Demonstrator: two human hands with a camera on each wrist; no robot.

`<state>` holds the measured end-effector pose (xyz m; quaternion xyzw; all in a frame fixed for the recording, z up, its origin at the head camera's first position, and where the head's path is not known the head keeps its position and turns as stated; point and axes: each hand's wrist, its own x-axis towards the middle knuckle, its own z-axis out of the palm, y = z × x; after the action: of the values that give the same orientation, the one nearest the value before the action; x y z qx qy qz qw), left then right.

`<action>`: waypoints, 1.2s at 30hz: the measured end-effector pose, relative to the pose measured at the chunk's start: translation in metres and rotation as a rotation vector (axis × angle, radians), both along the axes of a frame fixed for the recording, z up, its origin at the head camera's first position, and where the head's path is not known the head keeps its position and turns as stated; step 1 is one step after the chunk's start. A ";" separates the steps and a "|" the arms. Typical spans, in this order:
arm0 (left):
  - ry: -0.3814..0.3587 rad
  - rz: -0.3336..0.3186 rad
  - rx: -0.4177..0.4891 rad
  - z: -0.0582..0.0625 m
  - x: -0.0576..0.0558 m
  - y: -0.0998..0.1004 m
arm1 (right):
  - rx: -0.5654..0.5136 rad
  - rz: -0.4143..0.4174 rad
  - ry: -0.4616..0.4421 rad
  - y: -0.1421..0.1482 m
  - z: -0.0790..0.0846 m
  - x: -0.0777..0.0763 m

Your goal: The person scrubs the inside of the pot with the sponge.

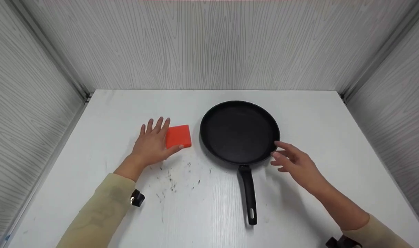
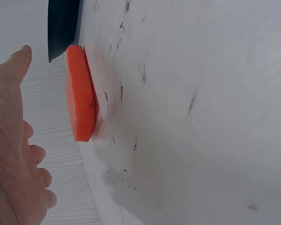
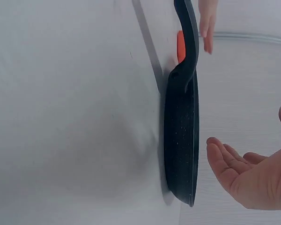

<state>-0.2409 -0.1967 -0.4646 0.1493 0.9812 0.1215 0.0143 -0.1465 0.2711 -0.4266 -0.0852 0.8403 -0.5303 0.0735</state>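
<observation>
A black frying pan (image 1: 239, 132) lies on the white table, its handle (image 1: 249, 196) pointing toward the person. Left of the pan is a flat orange-red square block (image 1: 179, 136), which may be a sponge. My left hand (image 1: 151, 146) hovers over the block's left side with straight, spread fingers; the left wrist view shows a gap between hand and block (image 2: 80, 96). Near the pan's lower right rim is my right hand (image 1: 295, 161), its fingers loosely bent. In the right wrist view this hand (image 3: 255, 176) is apart from the pan (image 3: 181, 140) and holds nothing.
Small dark marks (image 1: 171, 179) are scattered over the table (image 1: 202, 220) left of the pan handle. Grey wood-grain panels stand at the back (image 1: 213, 44), the left (image 1: 27, 103) and the right (image 1: 388, 96). Each sleeve carries a small black wrist device (image 1: 137, 198).
</observation>
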 end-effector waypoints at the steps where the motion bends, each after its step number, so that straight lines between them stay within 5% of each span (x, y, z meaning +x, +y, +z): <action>1: -0.004 -0.005 0.004 0.000 -0.002 0.001 | -0.028 0.010 -0.024 -0.002 -0.001 0.003; 8: -0.046 -0.032 0.056 -0.003 -0.014 0.000 | -0.187 0.024 -0.217 -0.014 -0.009 0.016; 21: -0.194 -0.024 0.188 -0.008 -0.025 -0.002 | -0.298 0.063 -0.487 -0.037 -0.031 0.023; 36: -0.258 -0.018 0.205 -0.012 -0.027 -0.002 | -0.447 0.117 -0.637 -0.055 -0.049 0.018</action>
<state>-0.2679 -0.1985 -0.4763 0.1418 0.9524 0.2388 0.1259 -0.1290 0.2164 -0.4758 0.0219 0.6328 -0.6951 0.3406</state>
